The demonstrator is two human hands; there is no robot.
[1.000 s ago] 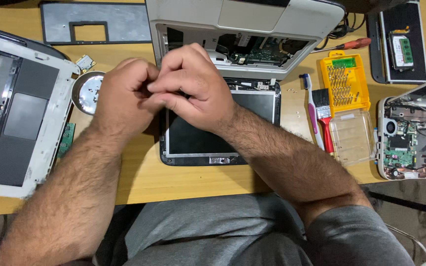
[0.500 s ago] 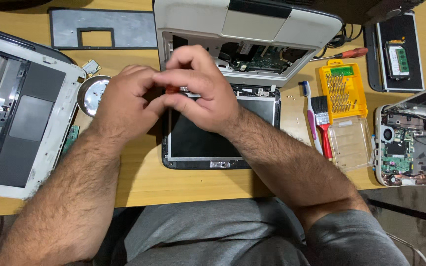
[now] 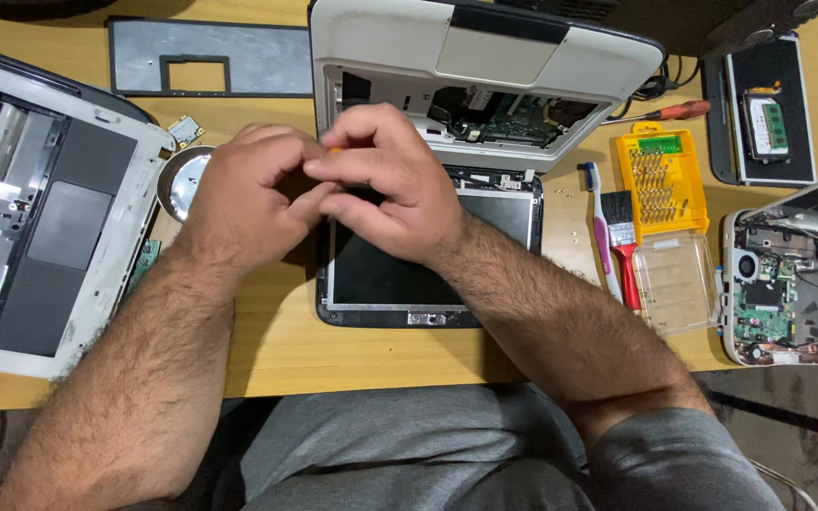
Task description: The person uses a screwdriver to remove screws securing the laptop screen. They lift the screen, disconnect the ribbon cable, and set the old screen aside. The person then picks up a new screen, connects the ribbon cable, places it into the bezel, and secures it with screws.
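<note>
Both hands are joined above an opened laptop (image 3: 428, 274).
A small orange item (image 3: 333, 149), barely visible, is pinched by clenched fingers of the left hand (image 3: 248, 203) and right hand (image 3: 385, 185).

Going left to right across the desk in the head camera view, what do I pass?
White laptop shell → round metal dish → left hand → right hand → toothbrush → yellow screwdriver bit case → opened laptop with bare circuit board.

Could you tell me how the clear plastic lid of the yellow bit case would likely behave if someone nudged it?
The clear plastic lid looks thin and hollow, so it is probably light and would slide easily on the smooth wooden desk. Lying flat, it seems unlikely to tip. It sits against the yellow bit case, so that may shift too.
</note>
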